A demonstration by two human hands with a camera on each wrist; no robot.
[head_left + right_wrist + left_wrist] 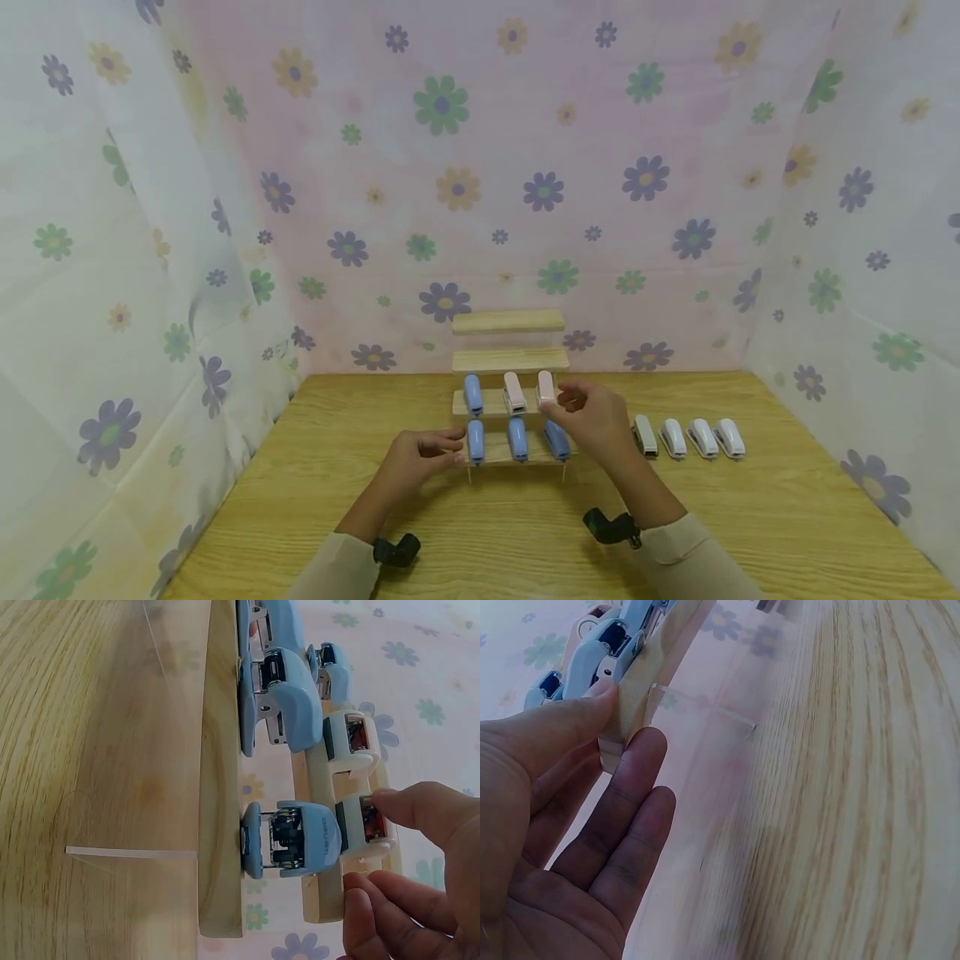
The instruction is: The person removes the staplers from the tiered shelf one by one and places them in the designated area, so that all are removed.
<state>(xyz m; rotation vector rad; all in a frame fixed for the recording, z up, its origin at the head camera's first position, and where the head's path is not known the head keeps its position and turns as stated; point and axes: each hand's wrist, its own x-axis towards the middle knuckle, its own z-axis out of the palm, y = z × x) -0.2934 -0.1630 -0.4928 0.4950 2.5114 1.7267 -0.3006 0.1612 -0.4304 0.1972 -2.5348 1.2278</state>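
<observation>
A tiered wooden rack [491, 403] holds small staplers. On its lowest board stand three blue staplers [517, 438], the rightmost turned askew. One blue stapler [472, 393] and two pale pink ones occupy the board above. My right hand [596, 417] pinches the right-hand pink stapler [545, 386]; in the right wrist view its thumb [427, 814] lies against that stapler, while the other fingers curl beside the board's end. At the lowest board's left end, my left hand [416, 458] grips the wood between thumb and fingers, close to a blue stapler [589, 664].
Right of the rack, a greyish stapler [644, 435] and three white staplers [703, 438] stand in a row on the wooden table [480, 533]. The two upper boards [510, 322] bear nothing. Clear legs [131, 853] support the rack. Flowered cloth [495, 150] encloses the table.
</observation>
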